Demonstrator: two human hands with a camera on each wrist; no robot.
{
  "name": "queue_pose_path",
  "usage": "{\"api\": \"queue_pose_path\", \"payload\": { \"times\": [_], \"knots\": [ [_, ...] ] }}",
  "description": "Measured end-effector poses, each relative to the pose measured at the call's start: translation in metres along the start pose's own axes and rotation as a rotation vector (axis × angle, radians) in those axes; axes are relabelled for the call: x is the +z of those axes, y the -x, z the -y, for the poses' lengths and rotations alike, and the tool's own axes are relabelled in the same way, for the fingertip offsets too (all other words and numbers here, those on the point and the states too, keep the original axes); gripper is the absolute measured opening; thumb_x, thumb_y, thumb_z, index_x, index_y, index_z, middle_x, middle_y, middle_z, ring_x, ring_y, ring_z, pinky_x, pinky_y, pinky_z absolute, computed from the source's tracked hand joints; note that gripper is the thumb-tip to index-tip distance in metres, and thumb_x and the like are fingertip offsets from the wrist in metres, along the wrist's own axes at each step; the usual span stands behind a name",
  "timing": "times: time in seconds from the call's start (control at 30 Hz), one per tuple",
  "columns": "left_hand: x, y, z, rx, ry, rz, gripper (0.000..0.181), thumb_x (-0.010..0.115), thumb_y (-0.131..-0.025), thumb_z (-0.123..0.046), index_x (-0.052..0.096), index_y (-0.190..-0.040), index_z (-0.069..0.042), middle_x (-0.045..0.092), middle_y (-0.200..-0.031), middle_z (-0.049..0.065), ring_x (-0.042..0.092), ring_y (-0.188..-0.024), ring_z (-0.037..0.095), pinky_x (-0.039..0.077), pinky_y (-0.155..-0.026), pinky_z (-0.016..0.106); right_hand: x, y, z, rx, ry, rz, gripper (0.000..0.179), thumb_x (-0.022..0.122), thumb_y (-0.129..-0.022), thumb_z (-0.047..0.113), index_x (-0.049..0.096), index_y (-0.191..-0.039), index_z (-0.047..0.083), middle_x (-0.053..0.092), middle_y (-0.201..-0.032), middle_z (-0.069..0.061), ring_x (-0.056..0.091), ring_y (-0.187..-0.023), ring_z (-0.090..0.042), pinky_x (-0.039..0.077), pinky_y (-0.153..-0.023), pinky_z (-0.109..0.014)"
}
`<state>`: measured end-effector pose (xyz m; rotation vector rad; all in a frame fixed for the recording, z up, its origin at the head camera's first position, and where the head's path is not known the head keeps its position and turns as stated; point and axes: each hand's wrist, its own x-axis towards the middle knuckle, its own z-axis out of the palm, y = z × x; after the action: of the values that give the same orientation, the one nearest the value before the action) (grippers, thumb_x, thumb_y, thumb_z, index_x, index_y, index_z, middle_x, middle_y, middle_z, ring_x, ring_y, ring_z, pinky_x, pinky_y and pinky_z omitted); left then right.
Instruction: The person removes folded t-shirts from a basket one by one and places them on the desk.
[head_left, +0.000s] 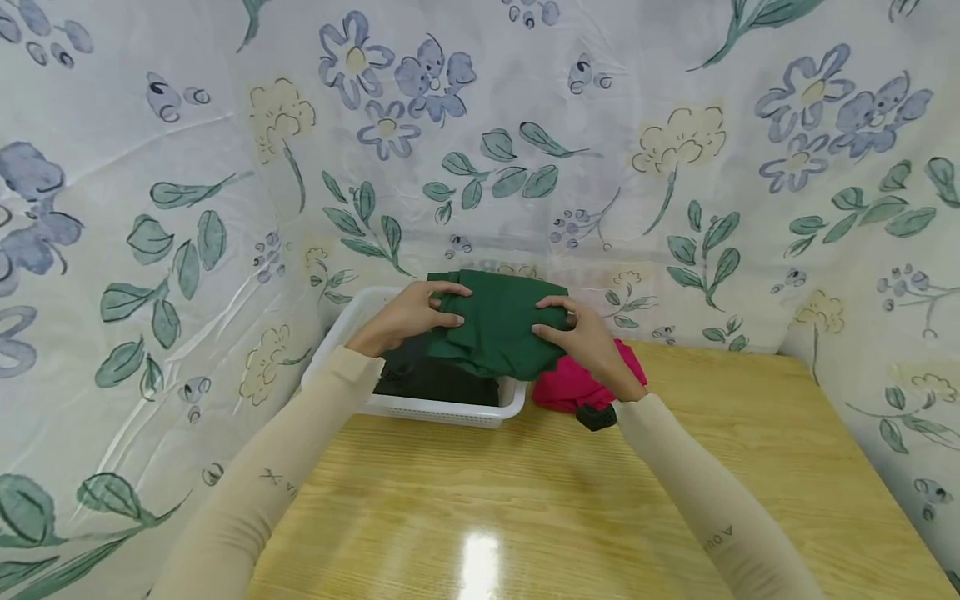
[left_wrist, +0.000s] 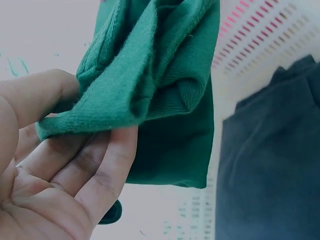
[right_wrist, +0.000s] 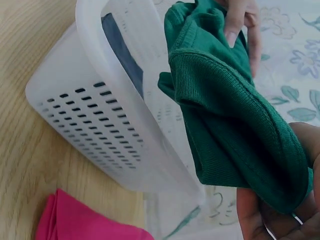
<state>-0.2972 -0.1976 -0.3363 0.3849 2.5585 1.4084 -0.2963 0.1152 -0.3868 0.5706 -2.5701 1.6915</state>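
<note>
A folded dark green cloth garment (head_left: 502, 321) is held up between both hands, over the white plastic basket (head_left: 450, 411). My left hand (head_left: 408, 317) pinches its left end, thumb on one side and fingers on the other. At the opposite end my right hand (head_left: 588, 337) grips the edge the same way. Several folded layers with ribbed, stitched edges show at the green garment (right_wrist: 225, 115) in the right wrist view. Below it, dark folded cloth (left_wrist: 270, 150) lies in the basket, partly covered by the green one in the head view.
A bright pink folded cloth (head_left: 558, 387) lies on the wooden table (head_left: 465, 483), right of the basket. Beside it, under the right wrist, is a small black object (head_left: 596, 417). A floral curtain (head_left: 525, 192) hangs behind the table and along both sides.
</note>
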Motion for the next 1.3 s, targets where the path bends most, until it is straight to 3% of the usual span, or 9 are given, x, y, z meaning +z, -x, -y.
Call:
{"api": "queue_pose_path", "payload": {
  "times": [0.17,0.33,0.47,0.67,0.77,1.0,1.3],
  "knots": [
    [0.009,-0.006,-0.009,0.016,0.025,0.016,0.047,0.074,-0.097,-0.015,0.062,-0.142,-0.022,0.058,-0.134,0.012,0.056,-0.088,0.024,0.05,-0.07,0.035,-0.013,0.005,-0.002,-0.003,0.007,-0.012,0.035,0.078,-0.094,0.032,0.067,-0.127,0.027,0.063,-0.134,-0.013,0.069,-0.108,-0.026,0.059,-0.081,-0.04],
    [0.02,-0.01,-0.017,0.015,0.024,0.025,0.047,0.074,-0.098,-0.015,0.061,-0.143,-0.023,0.057,-0.135,0.012,0.055,-0.095,0.026,0.05,-0.074,0.037,-0.025,0.011,-0.007,-0.004,0.001,-0.024,0.034,0.078,-0.094,0.032,0.067,-0.127,0.027,0.058,-0.14,-0.01,0.068,-0.11,-0.027,0.059,-0.081,-0.041],
    [0.029,-0.014,-0.023,0.027,0.033,0.032,0.047,0.073,-0.098,-0.014,0.061,-0.143,-0.023,0.059,-0.135,0.012,0.061,-0.102,0.025,0.054,-0.079,0.037,-0.034,0.016,-0.011,0.005,0.022,-0.047,0.035,0.078,-0.094,0.034,0.067,-0.127,0.028,0.058,-0.141,-0.008,0.066,-0.112,-0.027,0.059,-0.082,-0.042],
    [0.043,-0.019,-0.03,0.055,0.045,0.047,0.046,0.073,-0.098,-0.013,0.062,-0.141,-0.021,0.068,-0.118,0.014,0.061,-0.084,0.023,0.053,-0.072,0.038,-0.047,0.025,-0.015,0.015,0.013,-0.048,0.04,0.078,-0.094,0.031,0.066,-0.131,0.02,0.061,-0.138,-0.016,0.068,-0.111,-0.032,0.059,-0.083,-0.041],
    [0.051,-0.022,-0.031,0.06,0.062,0.059,0.046,0.073,-0.098,-0.013,0.062,-0.142,-0.021,0.067,-0.119,0.013,0.06,-0.08,0.022,0.052,-0.069,0.038,-0.053,0.031,-0.017,0.03,0.007,-0.045,0.04,0.077,-0.095,0.03,0.065,-0.132,0.02,0.061,-0.138,-0.016,0.068,-0.111,-0.031,0.059,-0.081,-0.038],
    [0.067,-0.029,-0.037,0.07,0.115,0.076,0.046,0.073,-0.097,-0.009,0.063,-0.141,-0.019,0.064,-0.129,0.014,0.066,-0.095,0.024,0.057,-0.071,0.039,-0.065,0.042,-0.026,0.05,-0.015,-0.063,0.039,0.077,-0.095,0.03,0.065,-0.132,0.02,0.065,-0.132,-0.018,0.069,-0.11,-0.031,0.059,-0.081,-0.036],
    [0.092,-0.039,-0.044,0.117,0.084,0.068,0.045,0.074,-0.096,-0.007,0.064,-0.139,-0.017,0.066,-0.129,0.014,0.069,-0.108,0.025,0.059,-0.083,0.038,-0.082,0.055,-0.037,0.07,0.022,-0.091,0.041,0.076,-0.096,0.031,0.065,-0.133,0.019,0.063,-0.134,-0.018,0.067,-0.108,-0.031,0.058,-0.079,-0.033]
  ]
}}
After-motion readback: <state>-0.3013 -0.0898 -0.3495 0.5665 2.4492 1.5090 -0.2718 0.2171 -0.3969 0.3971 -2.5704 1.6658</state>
